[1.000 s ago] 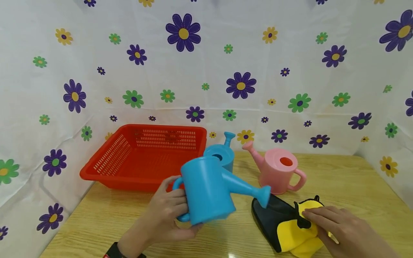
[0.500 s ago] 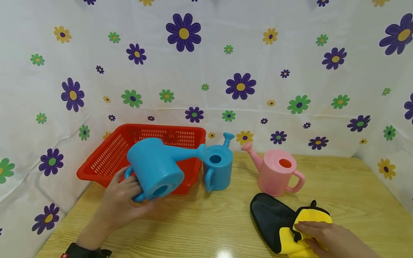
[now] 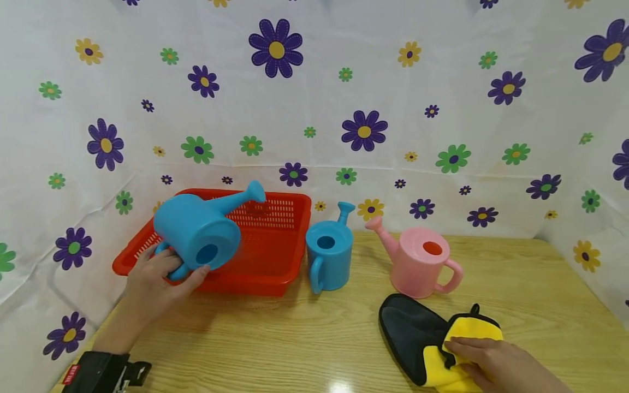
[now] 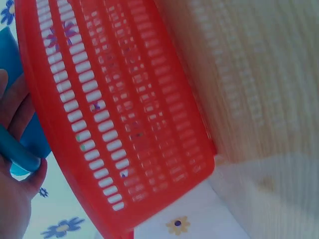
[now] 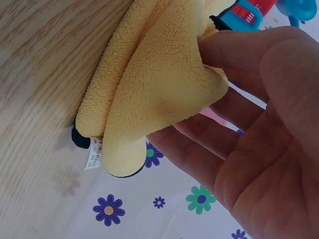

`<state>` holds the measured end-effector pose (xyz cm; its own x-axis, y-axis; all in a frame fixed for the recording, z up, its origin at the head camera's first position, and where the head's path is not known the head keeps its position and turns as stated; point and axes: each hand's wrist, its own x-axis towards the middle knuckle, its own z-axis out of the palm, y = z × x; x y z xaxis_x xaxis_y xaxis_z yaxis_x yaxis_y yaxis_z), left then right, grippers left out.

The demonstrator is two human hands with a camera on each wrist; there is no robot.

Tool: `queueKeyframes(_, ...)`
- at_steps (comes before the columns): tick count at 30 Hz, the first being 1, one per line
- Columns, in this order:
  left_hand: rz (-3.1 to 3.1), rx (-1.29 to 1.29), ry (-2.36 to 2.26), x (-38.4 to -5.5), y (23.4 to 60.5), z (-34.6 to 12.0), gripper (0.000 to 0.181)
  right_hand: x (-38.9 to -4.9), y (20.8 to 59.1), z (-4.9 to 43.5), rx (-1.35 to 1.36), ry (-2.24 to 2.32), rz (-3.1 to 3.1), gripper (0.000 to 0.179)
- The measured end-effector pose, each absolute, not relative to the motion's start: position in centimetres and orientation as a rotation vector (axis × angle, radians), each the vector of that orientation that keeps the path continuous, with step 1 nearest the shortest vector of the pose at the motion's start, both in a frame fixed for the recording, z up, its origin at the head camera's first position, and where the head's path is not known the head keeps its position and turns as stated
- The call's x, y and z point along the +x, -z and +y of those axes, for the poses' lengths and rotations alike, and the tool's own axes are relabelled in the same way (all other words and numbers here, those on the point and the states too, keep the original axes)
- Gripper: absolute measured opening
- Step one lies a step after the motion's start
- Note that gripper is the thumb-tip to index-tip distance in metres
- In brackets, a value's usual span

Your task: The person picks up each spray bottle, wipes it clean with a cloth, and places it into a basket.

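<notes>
My left hand [image 3: 157,278] grips the handle of a blue watering can [image 3: 194,229]. The can is tipped on its side, its opening facing me and its spout pointing up to the right, over the left part of a red plastic basket [image 3: 275,288]. In the left wrist view its blue handle [image 4: 19,152] shows in my fingers beside the slotted basket wall [image 4: 99,99]. My right hand [image 3: 496,363] pinches a fold of a plush cloth [image 3: 410,333], dark grey on one side and yellow on the other, with black edging. Its yellow fold [image 5: 164,84] sits between thumb and fingers.
A second blue watering can [image 3: 336,262] stands upright right of the basket. Farther right, a pink watering can [image 3: 417,267] stands behind the cloth. Everything rests on a wooden table [image 3: 295,344], with a flower-print sheet [image 3: 295,109] hanging behind it.
My left hand has carried the blue watering can leftward from mid-table to the basket, tipping its opening toward me and swinging the spout upward. The right hand and cloth have shifted only slightly.
</notes>
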<state>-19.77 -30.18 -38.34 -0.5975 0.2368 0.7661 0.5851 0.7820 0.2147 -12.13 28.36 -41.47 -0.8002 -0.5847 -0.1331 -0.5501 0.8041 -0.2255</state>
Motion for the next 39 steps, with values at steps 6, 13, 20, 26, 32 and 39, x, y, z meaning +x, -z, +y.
queueKeyframes(6,-2.369,-0.411,0.581,-20.6,37.7,-31.5,0.033,-12.1,41.3,28.2,-0.889,0.257,2.795,0.038)
queueKeyframes(13,-2.437,-0.345,0.713,-21.8,37.4,-32.6,0.026,-12.0,41.3,28.2,-0.903,0.253,2.807,0.037)
queueKeyframes(20,-2.667,-0.227,0.799,-22.3,36.4,-33.3,0.046,-11.9,41.3,28.0,-0.894,0.248,2.801,0.038)
queueKeyframes(26,-2.88,-0.243,0.905,-23.3,35.4,-34.2,0.056,-11.8,41.2,27.9,-0.849,0.272,2.796,0.037)
queueKeyframes(32,-3.037,-0.259,0.978,-24.7,34.6,-34.4,0.058,-11.9,41.2,28.3,-0.858,0.275,2.811,0.036)
queueKeyframes(39,-3.113,-0.322,1.072,-25.7,34.4,-35.5,0.057,-11.9,41.4,28.4,-0.903,0.297,2.798,0.038)
